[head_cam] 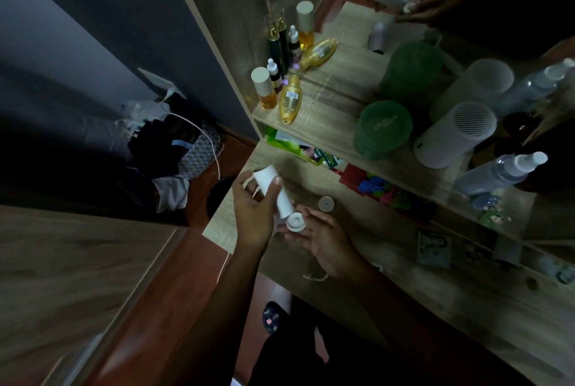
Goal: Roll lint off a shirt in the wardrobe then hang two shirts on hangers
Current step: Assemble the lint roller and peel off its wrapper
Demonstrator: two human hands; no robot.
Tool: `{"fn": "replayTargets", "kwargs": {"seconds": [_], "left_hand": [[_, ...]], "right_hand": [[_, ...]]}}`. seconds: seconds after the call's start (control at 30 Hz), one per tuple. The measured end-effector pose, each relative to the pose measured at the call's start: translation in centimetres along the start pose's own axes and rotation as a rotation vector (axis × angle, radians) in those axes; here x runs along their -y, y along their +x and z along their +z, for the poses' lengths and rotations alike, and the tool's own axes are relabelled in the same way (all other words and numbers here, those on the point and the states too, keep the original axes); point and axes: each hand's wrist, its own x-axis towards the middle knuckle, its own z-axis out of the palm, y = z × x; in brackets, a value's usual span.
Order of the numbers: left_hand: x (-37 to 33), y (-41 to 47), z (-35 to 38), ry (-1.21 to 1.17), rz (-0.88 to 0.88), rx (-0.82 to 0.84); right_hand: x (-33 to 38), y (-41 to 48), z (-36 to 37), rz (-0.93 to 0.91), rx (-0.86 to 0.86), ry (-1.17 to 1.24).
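In dim light I hold a white tube-shaped lint roller [273, 189] over the wooden dresser top [367, 261]. My left hand [252, 211] is wrapped around its upper part, thumb on the rim. At the roller's lower end my right hand [323, 239] pinches a round white end piece [295, 221] with its fingertips. On the dresser top just beyond my right hand lies a small round cap [326, 203]. No shirt or hanger can be made out. A mirror behind the shelf repeats both hands and the roller at the top right.
A shelf [326, 130] above the dresser top carries bottles [290, 99], a green tub [382, 129], a white cylinder device [451, 136] and a spray bottle [501, 172]. Bags and clothes [168, 149] with a white cable lie on the floor at left. A wardrobe panel [77, 261] stands lower left.
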Motion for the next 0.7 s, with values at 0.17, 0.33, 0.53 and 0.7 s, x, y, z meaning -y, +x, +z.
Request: {"fn": "replayTargets", "kwargs": {"seconds": [0.17,0.33,0.53,0.7], "left_hand": [[1.4,3.4,0.8,0.442,0.269,0.246],[2.8,6.0,3.6,1.032,0.626,0.52],[5.9,7.9,6.8,1.453,0.654,0.598],[7.9,8.8,8.1,1.516,0.636,0.557]], "right_hand": [[0.2,0.6,-2.1,-0.026,-0.156,0.019],[-0.4,1.0,-4.1,-0.051,-0.357,-0.058],[-0.4,0.2,-5.4,-0.17,-0.428,-0.138],[-1.0,0.0,-6.5,-0.177,-0.48,-0.184]]}}
